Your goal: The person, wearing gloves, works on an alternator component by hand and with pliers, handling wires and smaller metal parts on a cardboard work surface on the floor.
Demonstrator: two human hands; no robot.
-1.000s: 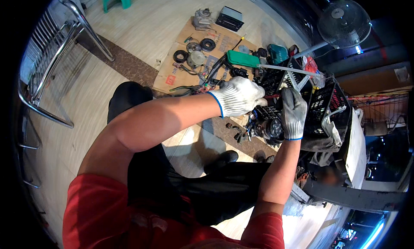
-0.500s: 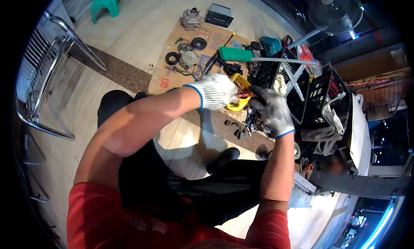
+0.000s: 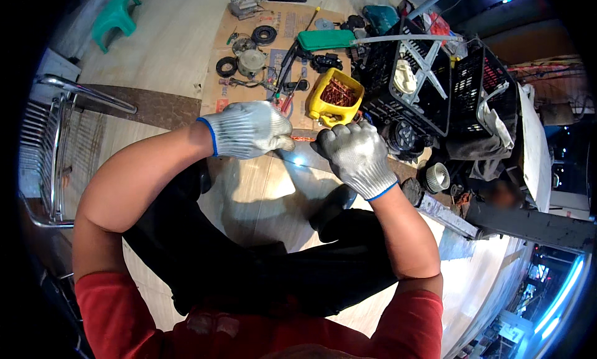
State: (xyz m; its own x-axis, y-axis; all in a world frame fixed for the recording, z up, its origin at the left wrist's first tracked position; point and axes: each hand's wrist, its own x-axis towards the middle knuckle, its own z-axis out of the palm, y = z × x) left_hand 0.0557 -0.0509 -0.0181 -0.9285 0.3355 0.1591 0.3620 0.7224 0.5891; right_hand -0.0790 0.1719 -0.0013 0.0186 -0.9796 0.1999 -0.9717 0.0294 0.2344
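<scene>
A short, twisted reddish-orange copper wire (image 3: 303, 139) stretches between my two gloved hands. My left hand (image 3: 252, 130), in a white knit glove with a blue cuff, pinches its left end. My right hand (image 3: 357, 153), in a matching glove with darkened fingers, is closed in a fist round the right end. Just beyond the right hand stands a cut-open yellow plastic jug (image 3: 318, 104), holding many copper-coloured pieces (image 3: 339, 93). The wire's ends are hidden inside the gloves.
Flattened cardboard (image 3: 214, 48) carries round metal parts (image 3: 252, 63), black rings (image 3: 264, 35) and cables. A green lid (image 3: 324, 40) lies behind the jug. Black crates (image 3: 476, 79) stand at right, near a white fan wheel (image 3: 437, 177). A metal chair (image 3: 59, 141) and green stool (image 3: 116, 20) are at left.
Both hands have come away from the yellow jug, nearer to me, and now hold the copper wire between them, apart from the jug. The view has shifted too.
</scene>
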